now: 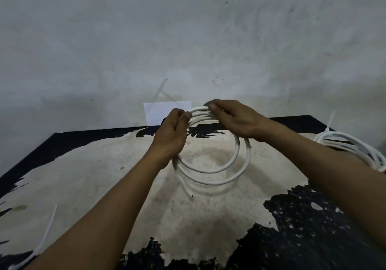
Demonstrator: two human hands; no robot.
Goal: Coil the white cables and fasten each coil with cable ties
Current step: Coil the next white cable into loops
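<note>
The worn table [83, 175] stood against a grey wall. Above its middle the white coil [240, 165] was held tilted, its top arc raised toward the wall and its lower loops hanging down toward the person. At the far right edge lay a second coil [355, 146], which seemed already bound, as a tie tail [330, 119] stood up from it.

Both hands were at the top arc, close together. The left hand [173, 131] gripped the strands with curled fingers, and the right hand [234, 119] pinched them from above.

A loose cable tie [47, 232] lay on the near left corner, well apart from the coil, its length pointing diagonally away from the person. It was on the left hand's side, so I judge that this hand would fetch it while the right keeps the loops together. The free cable end [186, 188] hung down loose, and it could slip out.
</note>
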